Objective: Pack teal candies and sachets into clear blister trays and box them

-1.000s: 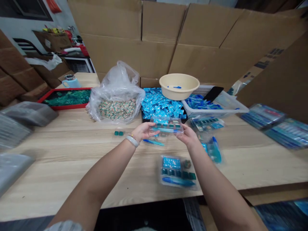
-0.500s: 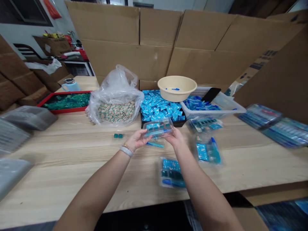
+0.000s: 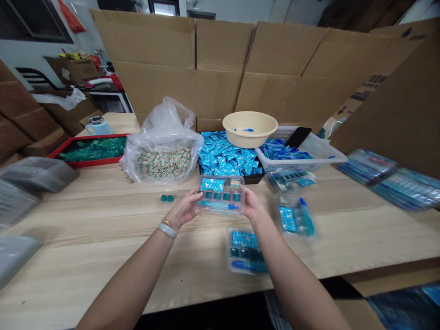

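Both my hands hold a transparent plastic blister tray (image 3: 220,195) up above the table, gripping its left and right edges. My left hand (image 3: 184,209) has a white band and a thin gold bracelet at the wrist. My right hand (image 3: 252,206) grips the other side. Inside the tray are a blue sachet, a row of dark green squares and a blue pen. Below it lies a similar filled tray (image 3: 245,252), and another (image 3: 295,220) lies to the right. Two small green cubes (image 3: 167,198) sit left of my left hand.
Behind my hands stand a plastic bag of patterned sachets (image 3: 163,149), a black tray of blue sachets (image 3: 227,158), a beige basin (image 3: 250,129) and a white basket of blue pens (image 3: 295,156). Stacked packs lie at both table ends. Cardboard sheets (image 3: 220,68) stand behind.
My hands have brought the tray lower and closer, and turned it from a tilted angle to face me flat. The view has also shifted slightly.
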Motion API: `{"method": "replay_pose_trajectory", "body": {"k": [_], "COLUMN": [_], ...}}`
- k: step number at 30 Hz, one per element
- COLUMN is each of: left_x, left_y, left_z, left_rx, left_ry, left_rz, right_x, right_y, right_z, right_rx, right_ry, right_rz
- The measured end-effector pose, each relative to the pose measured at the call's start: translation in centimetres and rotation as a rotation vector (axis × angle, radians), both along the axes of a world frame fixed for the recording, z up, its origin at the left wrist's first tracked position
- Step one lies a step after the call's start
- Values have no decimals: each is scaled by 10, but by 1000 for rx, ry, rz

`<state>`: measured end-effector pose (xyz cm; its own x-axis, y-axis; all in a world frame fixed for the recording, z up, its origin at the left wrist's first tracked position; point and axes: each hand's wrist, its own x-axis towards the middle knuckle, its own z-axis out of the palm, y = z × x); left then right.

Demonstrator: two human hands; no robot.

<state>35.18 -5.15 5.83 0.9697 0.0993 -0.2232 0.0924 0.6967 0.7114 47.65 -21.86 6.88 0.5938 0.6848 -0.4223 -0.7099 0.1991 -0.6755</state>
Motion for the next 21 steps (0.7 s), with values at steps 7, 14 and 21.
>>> {"method": "replay_pose_trajectory", "body": {"k": [7,14,21], "left_x": [-19,-46,-61], "left_y": [-42,-119,-133], "left_z": [23,6,-16], "left_rx": [39,546,887], "left_ry": [121,256,169], "left_rz": [9,-51,22], "right_x": [-18,-60,-73], "right_y": [-60,-149,-165], "right_z": [27,13,-25], "right_rx": [-323,-583,-828], "right_ry": [-402,-368,-645], "right_rz": [14,-56,-189]}}
